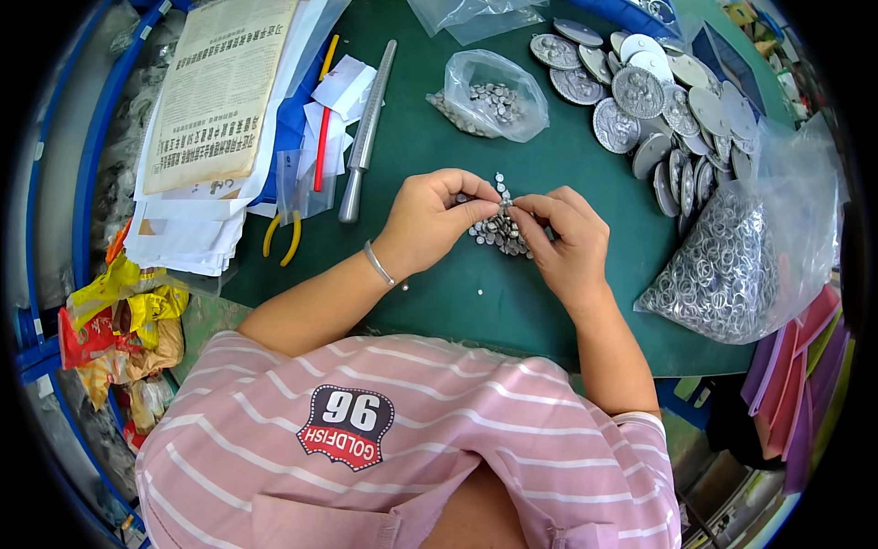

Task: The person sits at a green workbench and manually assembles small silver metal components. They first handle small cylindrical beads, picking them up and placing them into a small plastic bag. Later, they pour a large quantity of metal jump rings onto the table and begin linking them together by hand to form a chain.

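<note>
Over the middle of the green table (416, 316), my left hand (428, 221) and my right hand (569, 240) meet with their fingertips close together. Each hand is closed in a pinch of thumb and forefinger. Whatever lies between the fingertips is too small to make out. Just below and between the hands lies a small heap of silver metal pieces (501, 238), partly covered by the fingers. A short row of small round silver pieces (500, 181) runs away from the fingertips.
An open plastic bag of small metal pieces (494, 102) stands beyond my hands. Large silver medallions (637, 92) pile up at the far right, beside a bag of metal rings (713, 265). At left lie a tapered metal rod (370, 128), yellow-handled pliers (294, 240) and papers (219, 91).
</note>
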`<state>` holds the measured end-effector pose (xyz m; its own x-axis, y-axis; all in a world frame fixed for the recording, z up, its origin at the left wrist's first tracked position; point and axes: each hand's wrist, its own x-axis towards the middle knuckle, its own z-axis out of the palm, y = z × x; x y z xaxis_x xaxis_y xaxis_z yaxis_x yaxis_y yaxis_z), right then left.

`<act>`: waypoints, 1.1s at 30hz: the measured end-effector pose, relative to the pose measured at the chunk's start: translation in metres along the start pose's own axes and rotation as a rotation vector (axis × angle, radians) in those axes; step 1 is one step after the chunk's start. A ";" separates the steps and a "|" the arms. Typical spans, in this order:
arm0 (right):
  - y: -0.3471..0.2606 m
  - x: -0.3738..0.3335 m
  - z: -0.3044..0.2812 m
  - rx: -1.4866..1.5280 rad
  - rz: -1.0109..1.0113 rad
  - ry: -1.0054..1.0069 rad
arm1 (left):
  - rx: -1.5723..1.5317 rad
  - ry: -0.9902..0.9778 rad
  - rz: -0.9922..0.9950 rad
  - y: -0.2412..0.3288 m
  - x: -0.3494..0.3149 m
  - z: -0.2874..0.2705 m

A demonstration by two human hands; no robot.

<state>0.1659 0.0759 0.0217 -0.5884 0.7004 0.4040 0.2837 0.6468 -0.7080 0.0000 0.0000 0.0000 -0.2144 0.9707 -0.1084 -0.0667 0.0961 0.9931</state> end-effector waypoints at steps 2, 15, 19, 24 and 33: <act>-0.003 -0.001 0.001 0.012 -0.013 0.035 | 0.030 0.032 0.118 0.003 -0.002 0.001; 0.038 0.021 0.001 0.272 0.449 -0.244 | -0.570 0.096 -0.261 0.015 0.015 -0.020; 0.048 0.035 0.016 -0.186 -0.055 -0.268 | 0.329 0.096 0.112 -0.003 0.033 -0.011; 0.043 0.031 0.007 -0.352 -0.095 -0.332 | 0.779 -0.015 0.270 -0.014 0.041 -0.006; 0.040 0.020 0.012 -0.250 0.029 -0.293 | 0.799 -0.069 0.248 -0.010 0.033 -0.003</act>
<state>0.1567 0.1123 -0.0054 -0.7586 0.6268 0.1779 0.4579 0.7071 -0.5389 -0.0092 0.0306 -0.0132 -0.0700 0.9931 0.0942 0.6901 -0.0199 0.7234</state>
